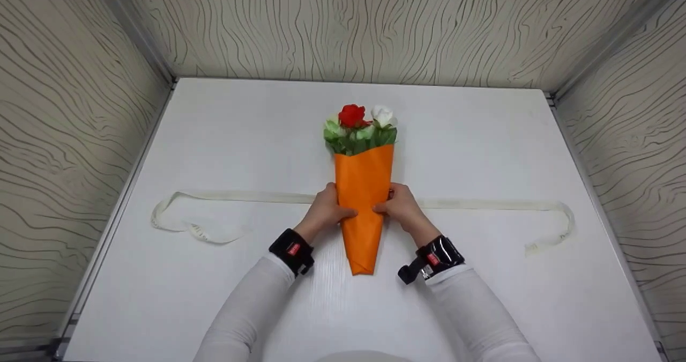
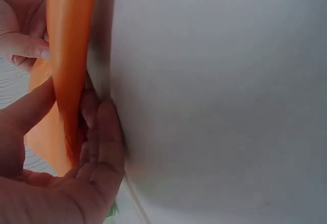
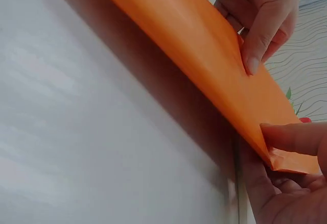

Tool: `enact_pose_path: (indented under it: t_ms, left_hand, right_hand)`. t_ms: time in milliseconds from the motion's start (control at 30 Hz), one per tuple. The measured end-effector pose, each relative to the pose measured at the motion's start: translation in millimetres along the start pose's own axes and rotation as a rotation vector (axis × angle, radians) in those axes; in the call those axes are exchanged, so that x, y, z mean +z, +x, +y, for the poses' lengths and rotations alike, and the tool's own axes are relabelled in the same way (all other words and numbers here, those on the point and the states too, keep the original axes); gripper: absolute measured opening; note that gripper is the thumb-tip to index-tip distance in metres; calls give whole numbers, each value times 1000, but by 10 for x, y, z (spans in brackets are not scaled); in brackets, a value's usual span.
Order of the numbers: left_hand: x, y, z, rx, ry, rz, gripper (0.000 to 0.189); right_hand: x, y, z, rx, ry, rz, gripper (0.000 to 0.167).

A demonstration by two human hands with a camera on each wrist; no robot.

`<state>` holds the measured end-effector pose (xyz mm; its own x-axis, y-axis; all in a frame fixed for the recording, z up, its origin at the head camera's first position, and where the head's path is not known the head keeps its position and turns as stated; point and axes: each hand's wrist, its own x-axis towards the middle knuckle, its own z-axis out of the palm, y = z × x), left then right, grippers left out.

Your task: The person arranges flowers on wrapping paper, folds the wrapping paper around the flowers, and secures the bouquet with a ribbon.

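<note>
A bouquet wrapped in orange paper (image 1: 364, 179) lies in the middle of the white table, blooms toward the back. A red flower (image 1: 352, 116), a white flower (image 1: 382, 115) and pale green ones show above the wrap. My left hand (image 1: 326, 207) grips its left edge, thumb on the front and fingers curled behind. On the opposite edge my right hand (image 1: 401, 206) pinches the paper (image 3: 204, 55) the same way. In the left wrist view, the left fingers (image 2: 110, 137) reach under the wrap, close to the table. A pale ribbon (image 1: 482, 205) runs crosswise beneath the bouquet.
The ribbon's left end (image 1: 201, 233) curls back toward me, its right end (image 1: 546, 244) bends forward too. Wood-grain patterned walls (image 1: 343, 29) enclose the white table (image 1: 241, 137) at the back and sides. Each wrist wears a black strap (image 1: 292, 250) with a camera.
</note>
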<state>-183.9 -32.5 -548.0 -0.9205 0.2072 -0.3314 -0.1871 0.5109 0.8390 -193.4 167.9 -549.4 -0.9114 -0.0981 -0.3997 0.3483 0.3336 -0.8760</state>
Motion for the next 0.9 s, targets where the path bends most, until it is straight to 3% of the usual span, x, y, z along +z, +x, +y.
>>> enact_pose_path:
  t_ms: [133,333,433,533,633,733,900]
  left_hand:
    - [30,15,-20,54,44,45,83]
    - [26,-19,-28,110,115,88,86]
    - [53,-76,-37,165,308,149,81]
    - [116,-161,-45,257,594,204,74]
    - [182,-239,-66,330,815,198,67]
    - [225,-290,-100,338,937,164,61]
    - [266,-343,-115,261,1015,141,61]
  right_hand:
    - [34,24,16,1,-28,19,54]
    - [62,42,27,-4,-63,45,61]
    - [73,52,46,-5,-76,59,62]
    - [75,56,57,-3,-89,70,63]
    - [62,36,46,-4,-146,91,64]
    - [60,-39,7,-38,-270,146,71]
    - [166,-328,-17,-165,-691,215,76]
